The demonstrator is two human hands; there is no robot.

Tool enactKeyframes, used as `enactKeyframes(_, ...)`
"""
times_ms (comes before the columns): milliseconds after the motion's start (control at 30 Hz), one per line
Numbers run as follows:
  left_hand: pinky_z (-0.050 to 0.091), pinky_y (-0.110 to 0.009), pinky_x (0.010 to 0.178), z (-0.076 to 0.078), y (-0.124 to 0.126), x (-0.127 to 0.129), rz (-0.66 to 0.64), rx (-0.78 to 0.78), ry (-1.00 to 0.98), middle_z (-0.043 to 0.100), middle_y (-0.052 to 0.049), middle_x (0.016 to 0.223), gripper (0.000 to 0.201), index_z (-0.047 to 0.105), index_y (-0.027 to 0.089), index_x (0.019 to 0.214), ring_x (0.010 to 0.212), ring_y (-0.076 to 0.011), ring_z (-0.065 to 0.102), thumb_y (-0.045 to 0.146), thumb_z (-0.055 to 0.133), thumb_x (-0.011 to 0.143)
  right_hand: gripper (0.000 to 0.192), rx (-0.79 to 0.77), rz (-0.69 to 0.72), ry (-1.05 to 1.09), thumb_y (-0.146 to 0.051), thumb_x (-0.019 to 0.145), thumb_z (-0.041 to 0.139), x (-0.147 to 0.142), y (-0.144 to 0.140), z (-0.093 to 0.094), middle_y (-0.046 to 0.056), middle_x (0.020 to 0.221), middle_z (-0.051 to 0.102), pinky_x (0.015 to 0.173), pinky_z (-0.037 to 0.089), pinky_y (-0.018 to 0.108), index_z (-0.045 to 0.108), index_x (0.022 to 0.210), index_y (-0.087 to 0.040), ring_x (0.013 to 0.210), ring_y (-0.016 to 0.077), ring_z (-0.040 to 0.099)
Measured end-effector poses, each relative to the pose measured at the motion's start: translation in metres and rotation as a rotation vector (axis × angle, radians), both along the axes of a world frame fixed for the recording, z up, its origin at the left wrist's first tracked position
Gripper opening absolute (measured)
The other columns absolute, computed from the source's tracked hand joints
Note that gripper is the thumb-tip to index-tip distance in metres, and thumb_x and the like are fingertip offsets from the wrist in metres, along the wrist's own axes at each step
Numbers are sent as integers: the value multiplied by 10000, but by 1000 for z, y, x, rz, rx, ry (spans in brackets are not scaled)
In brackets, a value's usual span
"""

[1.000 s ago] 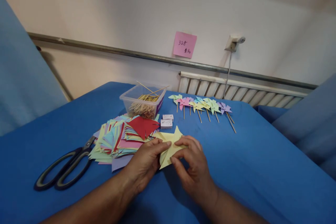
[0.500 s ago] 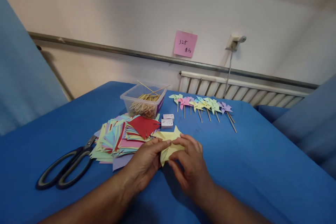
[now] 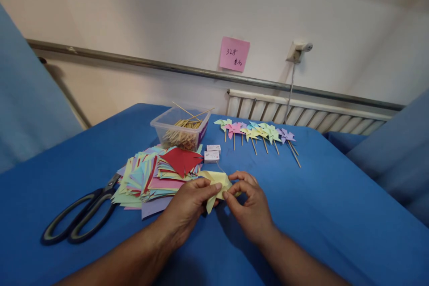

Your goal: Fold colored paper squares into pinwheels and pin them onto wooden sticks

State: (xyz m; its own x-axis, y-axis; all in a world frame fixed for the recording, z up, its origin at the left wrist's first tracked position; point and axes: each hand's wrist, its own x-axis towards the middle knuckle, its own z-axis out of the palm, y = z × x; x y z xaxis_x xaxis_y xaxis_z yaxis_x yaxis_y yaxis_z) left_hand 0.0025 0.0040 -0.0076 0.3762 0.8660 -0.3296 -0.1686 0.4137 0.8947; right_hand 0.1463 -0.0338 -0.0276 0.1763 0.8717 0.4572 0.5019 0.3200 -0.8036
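Between my two hands is a yellow paper pinwheel (image 3: pixel 216 178), its corners partly folded in. My left hand (image 3: pixel 192 199) pinches it from the left, the thumb pressed on its middle. On the other side my right hand (image 3: pixel 250 199) grips a right-hand corner between thumb and fingers. A thin, pin-like line sticks up behind the paper near the small boxes; what it is I cannot make out. Just left of my hands lies a heap of coloured paper squares (image 3: pixel 152 183), topped by a red sheet (image 3: pixel 182 161).
Big dark-handled scissors (image 3: pixel 85 210) lie left of the papers. Behind are a clear plastic tub (image 3: pixel 161 130) of wooden sticks (image 3: pixel 182 132) and two small white boxes (image 3: pixel 212 157). Several finished pinwheels (image 3: pixel 251 134) on sticks line the back right of the blue-covered table (image 3: pixel 335 205).
My right hand has shifted slightly to the right and turned with its corner of the yellow paper. The pinwheel is now tilted, and its upper point no longer stands up.
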Motion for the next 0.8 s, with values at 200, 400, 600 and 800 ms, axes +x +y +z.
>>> enactKeyframes(200, 274, -224, 464, -1, 0, 0, -19, 40, 81, 558, 11, 531, 296, 600, 132, 636, 474, -89, 439, 403, 719, 630, 111, -18, -3, 36, -164, 690, 627, 1, 1, 0, 44, 928, 624, 844, 421, 366, 596, 593, -207, 928, 201, 565)
enactKeyframes(400, 262, -222, 459, -2, 2, -1, -31, 61, 130, 565, 11, 528, 264, 608, 136, 618, 464, -90, 438, 361, 742, 585, 103, -24, 5, 30, -171, 683, 631, 1, 0, 0, 43, 927, 620, 834, 430, 375, 599, 594, -211, 923, 208, 570)
enactKeyframes(600, 288, -217, 464, 0, 0, -1, -6, 94, 144, 566, 13, 529, 213, 605, 137, 611, 469, -90, 447, 312, 725, 600, 119, -62, 31, 83, -176, 692, 623, -1, -2, 0, 48, 943, 618, 839, 430, 362, 584, 583, -204, 933, 207, 573)
enactKeyframes(800, 356, -245, 501, 11, -1, -2, -31, 91, 140, 598, -8, 531, 201, 619, 139, 599, 501, -141, 534, 319, 709, 597, 304, -173, 7, 557, -339, 702, 667, 6, 4, -3, 75, 1073, 601, 868, 422, 387, 579, 960, -205, 1001, 228, 561)
